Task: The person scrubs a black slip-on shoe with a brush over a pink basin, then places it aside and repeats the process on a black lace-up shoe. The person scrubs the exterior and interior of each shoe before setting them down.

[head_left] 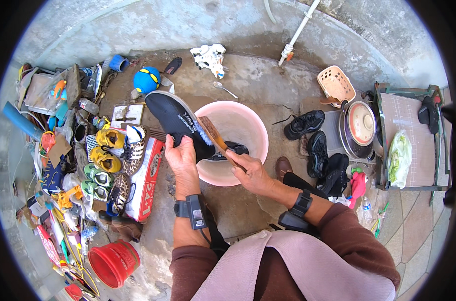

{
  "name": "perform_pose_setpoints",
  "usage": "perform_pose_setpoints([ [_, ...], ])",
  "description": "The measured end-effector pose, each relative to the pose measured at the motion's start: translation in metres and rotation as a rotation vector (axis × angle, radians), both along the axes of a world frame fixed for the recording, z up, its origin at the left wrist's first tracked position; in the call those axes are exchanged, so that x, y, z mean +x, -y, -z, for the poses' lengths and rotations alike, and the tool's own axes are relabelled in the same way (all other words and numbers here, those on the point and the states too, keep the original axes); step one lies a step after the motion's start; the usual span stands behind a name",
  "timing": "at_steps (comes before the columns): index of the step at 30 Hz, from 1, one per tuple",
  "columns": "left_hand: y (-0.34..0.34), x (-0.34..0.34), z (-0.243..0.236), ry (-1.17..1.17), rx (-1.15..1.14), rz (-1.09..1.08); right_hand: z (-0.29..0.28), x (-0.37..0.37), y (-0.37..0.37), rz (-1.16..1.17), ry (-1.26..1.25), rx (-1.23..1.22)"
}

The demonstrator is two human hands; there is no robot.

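Note:
My left hand (181, 154) grips a black shoe (163, 114) by its heel end, holding it tilted over a pink plastic basin (258, 135) of water. My right hand (245, 168) holds a wooden brush (213, 133) whose pale bluish bristles rest against the shoe's side, along its white sole edge. Inside the basin, partly hidden by the brush and shoe, lies another dark shoe (232, 149).
Left are several small shoes (107, 159), clutter, a white-red box (142, 195) and a red bucket (113, 263). Right are black shoes (304, 123), pots (359, 120), a basket (336, 83) and a framed board (411, 108). A concrete wall (162, 25) curves behind.

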State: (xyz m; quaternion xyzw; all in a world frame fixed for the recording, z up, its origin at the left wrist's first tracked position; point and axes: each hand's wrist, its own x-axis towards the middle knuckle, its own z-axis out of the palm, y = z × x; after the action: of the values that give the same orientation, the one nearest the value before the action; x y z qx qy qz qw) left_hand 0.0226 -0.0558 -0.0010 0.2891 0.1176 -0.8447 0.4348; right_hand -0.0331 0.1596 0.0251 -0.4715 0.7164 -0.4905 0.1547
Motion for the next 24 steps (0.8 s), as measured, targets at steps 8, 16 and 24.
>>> perform_pose_setpoints([
  [8,0.013,0.006,0.013,0.01,-0.003,-0.092,0.018,-0.03,-0.043,-0.136,-0.294,0.391],
  [16,-0.002,0.0,-0.02,-0.104,-0.043,-0.009,0.037,-0.03,0.001,0.164,1.295,0.224],
  [24,-0.017,-0.012,-0.023,-0.12,-0.142,0.131,0.03,-0.034,0.056,0.243,1.506,-0.111],
])
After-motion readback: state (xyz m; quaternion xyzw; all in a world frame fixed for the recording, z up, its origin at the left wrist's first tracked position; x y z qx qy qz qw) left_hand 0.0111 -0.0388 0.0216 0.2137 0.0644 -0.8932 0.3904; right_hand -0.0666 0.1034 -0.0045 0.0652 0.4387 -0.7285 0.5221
